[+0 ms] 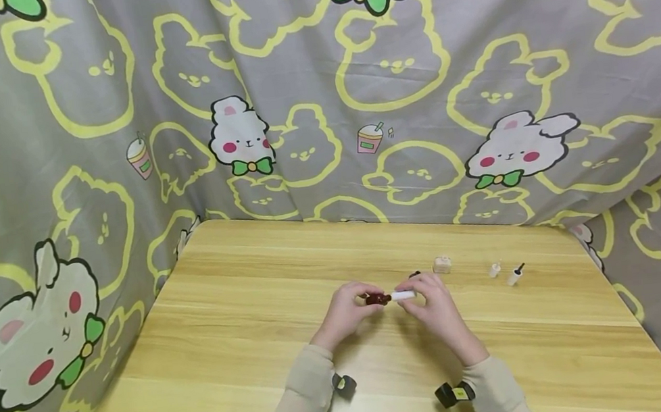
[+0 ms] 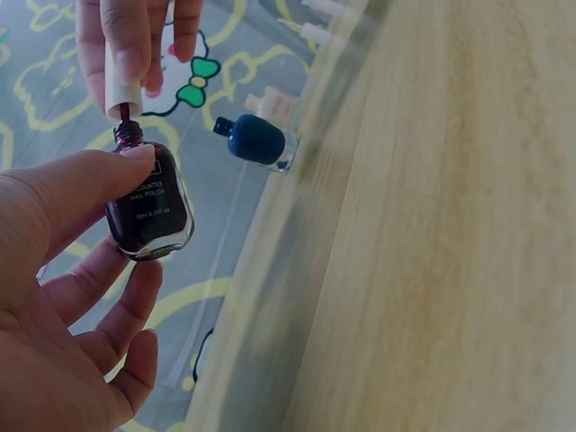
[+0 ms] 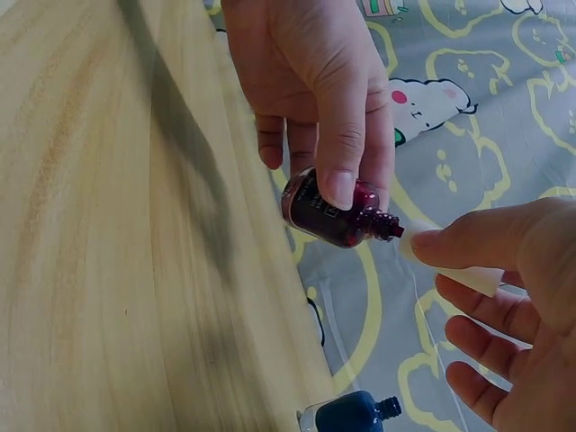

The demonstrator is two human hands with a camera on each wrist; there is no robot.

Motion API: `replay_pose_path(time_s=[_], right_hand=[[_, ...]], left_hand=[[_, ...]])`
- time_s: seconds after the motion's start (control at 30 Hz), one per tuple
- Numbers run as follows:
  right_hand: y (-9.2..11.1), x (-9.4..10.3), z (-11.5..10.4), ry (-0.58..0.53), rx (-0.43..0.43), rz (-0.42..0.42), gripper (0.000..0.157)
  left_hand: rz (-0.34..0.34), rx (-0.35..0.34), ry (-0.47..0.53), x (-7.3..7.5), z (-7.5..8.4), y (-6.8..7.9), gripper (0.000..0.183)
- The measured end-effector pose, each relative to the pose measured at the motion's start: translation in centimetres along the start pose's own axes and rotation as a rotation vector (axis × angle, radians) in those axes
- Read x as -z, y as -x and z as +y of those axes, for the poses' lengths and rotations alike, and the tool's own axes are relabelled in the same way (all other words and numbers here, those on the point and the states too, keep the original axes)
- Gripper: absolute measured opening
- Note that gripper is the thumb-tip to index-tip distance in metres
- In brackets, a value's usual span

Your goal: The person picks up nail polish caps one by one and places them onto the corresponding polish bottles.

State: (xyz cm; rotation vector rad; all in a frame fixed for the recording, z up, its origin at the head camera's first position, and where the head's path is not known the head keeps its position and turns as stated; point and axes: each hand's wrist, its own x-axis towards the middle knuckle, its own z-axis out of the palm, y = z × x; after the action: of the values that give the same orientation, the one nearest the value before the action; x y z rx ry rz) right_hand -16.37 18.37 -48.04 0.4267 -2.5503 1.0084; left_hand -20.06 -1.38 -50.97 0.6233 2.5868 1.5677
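My left hand (image 1: 344,312) grips a dark red nail polish bottle (image 2: 148,211) between thumb and fingers, its threaded neck uncovered. Held in the fingers of my right hand (image 1: 437,302) is a long white cap (image 1: 403,295). In the left wrist view, a dark red-stained brush stem (image 2: 125,112) runs from the cap to the bottle's mouth; the brush's tip is hidden. On the table beyond my right hand stands a blue nail polish bottle (image 2: 256,139) with no cap, mostly covered by that hand in the head view.
A pale pink nail polish bottle (image 1: 442,264) stands farther back. To its right, two white caps (image 1: 494,271) stand with their brushes up, the right one's brush (image 1: 520,267) dark. A patterned grey curtain (image 1: 305,86) encloses the wooden table (image 1: 225,299).
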Motion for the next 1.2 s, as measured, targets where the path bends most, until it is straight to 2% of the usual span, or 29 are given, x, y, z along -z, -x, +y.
replay_pose_path(time_s=[0.6, 0.97, 1.2], right_hand=[[0.18, -0.42, -0.09, -0.009, -0.002, -0.026, 0.024], [0.20, -0.38, 0.05, -0.040, -0.047, -0.052, 0.024], [0.17, -0.27, 0.41, -0.131, -0.081, -0.049, 0.040]], left_hand=[[-0.007, -0.006, -0.012, -0.24, 0.42, 0.30, 0.027], [-0.006, -0.001, -0.010, -0.31, 0.46, 0.33, 0.027], [-0.004, 0.015, 0.006, -0.34, 0.21, 0.30, 0.028]])
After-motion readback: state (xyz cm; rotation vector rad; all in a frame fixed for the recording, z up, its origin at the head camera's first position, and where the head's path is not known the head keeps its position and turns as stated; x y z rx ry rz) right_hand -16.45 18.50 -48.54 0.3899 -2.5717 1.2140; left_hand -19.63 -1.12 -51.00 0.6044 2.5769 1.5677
